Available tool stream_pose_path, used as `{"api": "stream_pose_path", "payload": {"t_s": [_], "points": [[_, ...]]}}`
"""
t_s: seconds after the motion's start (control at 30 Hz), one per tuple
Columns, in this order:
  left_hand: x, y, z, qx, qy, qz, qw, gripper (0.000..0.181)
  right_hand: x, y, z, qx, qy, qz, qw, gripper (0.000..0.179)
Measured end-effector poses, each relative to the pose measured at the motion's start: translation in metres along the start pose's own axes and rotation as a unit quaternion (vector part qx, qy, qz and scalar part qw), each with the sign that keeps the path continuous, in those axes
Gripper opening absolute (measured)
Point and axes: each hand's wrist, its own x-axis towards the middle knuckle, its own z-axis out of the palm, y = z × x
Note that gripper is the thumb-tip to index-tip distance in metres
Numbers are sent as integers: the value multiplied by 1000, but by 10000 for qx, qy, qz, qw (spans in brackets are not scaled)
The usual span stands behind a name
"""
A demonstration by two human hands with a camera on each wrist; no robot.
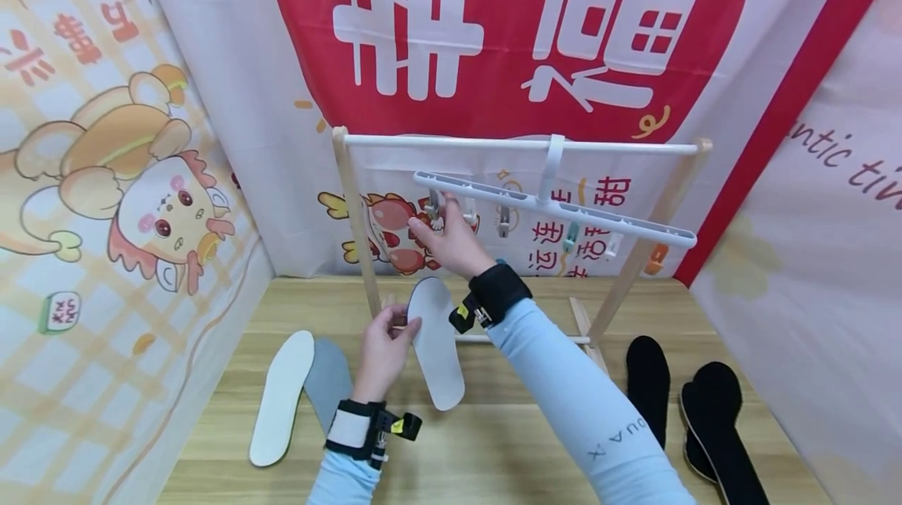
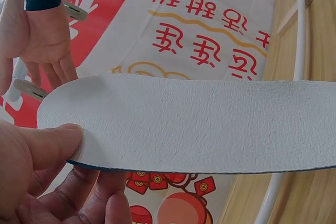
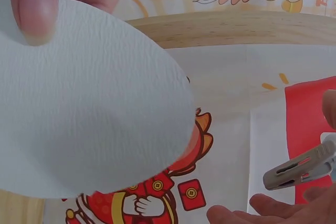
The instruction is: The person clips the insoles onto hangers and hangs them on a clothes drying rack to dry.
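My left hand pinches a white insole near its upper end, thumb on the pale textured face and fingers behind. The insole hangs upright in the head view and stretches sideways across the left wrist view. Above it, my right hand is at a grey clip on the left part of a white hanger. Its fingers lie below the clip, and a gap shows between thumb and clip in the right wrist view. The hanger hooks over the white rail and tilts down to the right.
More clips, among them an orange clip, hang along the hanger. A wooden-legged rack stands on the wood-grain surface. A white insole and a grey insole lie at left; black insoles lie at right. Printed cloth surrounds the space.
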Motion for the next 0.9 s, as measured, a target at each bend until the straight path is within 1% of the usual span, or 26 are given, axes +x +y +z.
{"api": "stream_pose_path", "payload": {"t_s": [0.1,0.2,0.33,0.47,0.67,0.9], "points": [[0,0,0,52,-3,-45,10000,23,0,-1,-1,-91,34,-9,10000,70],[0,1,0,93,12,-96,9999,23,0,-2,-1,-63,65,-29,10000,64],[1,3,-1,123,11,-134,9998,22,-1,-3,-2,246,206,-79,9995,57],[1,3,-2,152,15,-95,9998,20,-4,-3,-2,511,365,-163,9979,50],[0,4,-6,48,8,46,10000,20,-11,-7,-1,700,474,-249,9961,49],[-2,6,-10,32,28,70,10000,23,-19,-14,0,783,554,-387,9946,46]]}}
